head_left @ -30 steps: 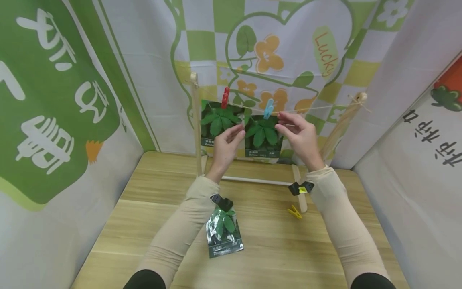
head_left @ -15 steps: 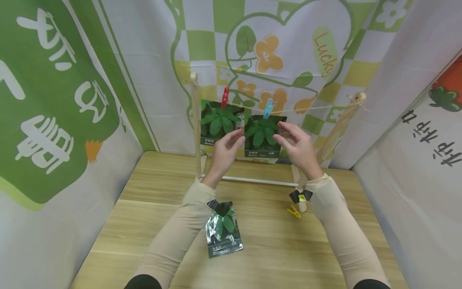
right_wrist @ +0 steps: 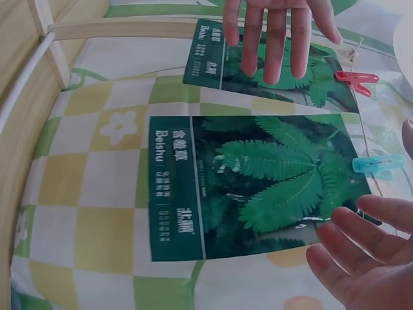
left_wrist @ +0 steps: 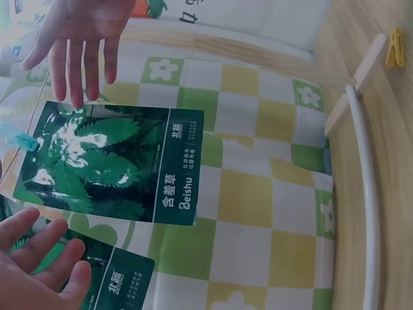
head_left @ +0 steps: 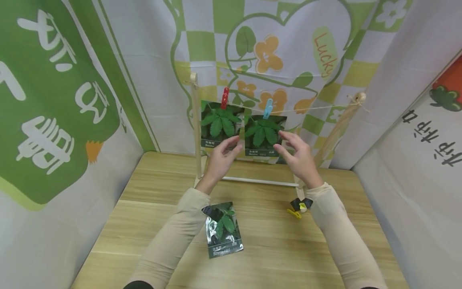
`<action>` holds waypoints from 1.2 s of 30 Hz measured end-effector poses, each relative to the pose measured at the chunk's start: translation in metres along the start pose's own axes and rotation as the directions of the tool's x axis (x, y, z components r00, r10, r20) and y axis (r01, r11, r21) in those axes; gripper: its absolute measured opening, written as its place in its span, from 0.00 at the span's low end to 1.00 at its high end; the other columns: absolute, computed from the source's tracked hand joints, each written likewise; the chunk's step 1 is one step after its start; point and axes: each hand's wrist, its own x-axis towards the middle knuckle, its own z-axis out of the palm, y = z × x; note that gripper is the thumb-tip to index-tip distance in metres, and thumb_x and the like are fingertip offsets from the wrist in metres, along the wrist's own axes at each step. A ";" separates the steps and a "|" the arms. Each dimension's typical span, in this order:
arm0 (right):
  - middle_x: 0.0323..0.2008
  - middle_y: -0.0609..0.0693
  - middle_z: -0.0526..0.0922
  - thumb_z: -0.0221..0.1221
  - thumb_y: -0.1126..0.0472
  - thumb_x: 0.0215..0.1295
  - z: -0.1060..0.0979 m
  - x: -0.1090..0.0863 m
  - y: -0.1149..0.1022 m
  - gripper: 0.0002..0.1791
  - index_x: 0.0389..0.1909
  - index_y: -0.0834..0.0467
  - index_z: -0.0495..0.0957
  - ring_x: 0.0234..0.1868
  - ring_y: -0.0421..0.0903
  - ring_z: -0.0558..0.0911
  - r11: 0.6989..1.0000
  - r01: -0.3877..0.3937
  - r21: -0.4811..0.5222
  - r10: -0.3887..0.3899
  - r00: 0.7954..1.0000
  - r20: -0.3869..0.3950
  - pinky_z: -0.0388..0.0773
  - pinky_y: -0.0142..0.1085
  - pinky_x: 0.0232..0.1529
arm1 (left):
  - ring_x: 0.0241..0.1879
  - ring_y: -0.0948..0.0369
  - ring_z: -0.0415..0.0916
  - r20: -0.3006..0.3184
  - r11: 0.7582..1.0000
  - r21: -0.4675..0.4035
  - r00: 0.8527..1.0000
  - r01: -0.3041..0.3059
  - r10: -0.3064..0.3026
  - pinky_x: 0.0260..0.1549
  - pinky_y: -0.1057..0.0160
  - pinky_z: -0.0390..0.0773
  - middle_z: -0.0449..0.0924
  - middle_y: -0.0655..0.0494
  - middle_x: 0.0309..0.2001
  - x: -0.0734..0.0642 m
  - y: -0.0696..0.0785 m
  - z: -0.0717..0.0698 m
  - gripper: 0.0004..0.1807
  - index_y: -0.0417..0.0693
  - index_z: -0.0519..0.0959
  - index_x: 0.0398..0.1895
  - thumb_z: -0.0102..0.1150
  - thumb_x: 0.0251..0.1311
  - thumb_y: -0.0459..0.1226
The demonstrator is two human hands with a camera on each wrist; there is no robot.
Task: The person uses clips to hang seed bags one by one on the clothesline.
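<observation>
Two seed packets with green leaf pictures hang side by side on a thin string (head_left: 317, 108). A red clothespin (head_left: 225, 98) clips the left packet (head_left: 218, 122); a light-blue clothespin (head_left: 268, 108) clips the right packet (head_left: 261, 134). My left hand (head_left: 221, 158) hovers in front of the left packet's lower right part, fingers loosely extended and holding nothing. Beside the right packet's right edge, my right hand (head_left: 300, 154) has its fingers apart and grips nothing. Both wrist views show gaps between the hands (left_wrist: 39, 274) (right_wrist: 361, 255) and the packets.
A third packet (head_left: 225, 237) lies flat on the wooden table (head_left: 267, 257), partly behind the left wrist camera. A yellow clothespin (head_left: 294, 214) lies near the rack's right foot. Wooden posts (head_left: 196, 128) bear the string, and a white rod (head_left: 260, 181) joins them low down. Patterned cloth hangs behind.
My right hand has come away from the right packet's upper corner and string. Both hands have lowered slightly toward me. The packets stay hanging, clipped.
</observation>
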 end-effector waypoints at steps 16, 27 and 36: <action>0.62 0.62 0.75 0.62 0.56 0.66 0.003 -0.023 0.016 0.29 0.64 0.65 0.70 0.62 0.58 0.75 0.997 -0.067 -0.032 0.067 0.998 0.000 0.73 0.54 0.61 | 0.68 0.51 0.65 0.031 0.996 0.072 0.998 0.048 -0.050 0.70 0.47 0.62 0.71 0.48 0.67 -0.016 -0.012 -0.006 0.28 0.44 0.69 0.67 0.55 0.68 0.47; 0.61 0.63 0.75 0.63 0.58 0.65 0.011 -0.039 0.030 0.28 0.64 0.65 0.71 0.57 0.60 0.77 0.994 -0.089 -0.056 0.088 0.996 -0.011 0.76 0.54 0.58 | 0.69 0.49 0.64 0.028 0.991 0.103 0.996 0.084 -0.087 0.70 0.44 0.61 0.69 0.46 0.68 -0.030 -0.028 -0.009 0.30 0.43 0.68 0.68 0.57 0.67 0.47; 0.60 0.66 0.75 0.62 0.58 0.65 0.017 -0.053 0.044 0.29 0.63 0.68 0.70 0.60 0.62 0.75 0.990 -0.131 -0.055 0.132 0.991 0.013 0.72 0.56 0.61 | 0.70 0.47 0.62 0.015 0.975 0.195 0.993 0.108 -0.113 0.70 0.42 0.59 0.66 0.47 0.70 -0.042 -0.034 -0.011 0.32 0.47 0.67 0.69 0.58 0.65 0.50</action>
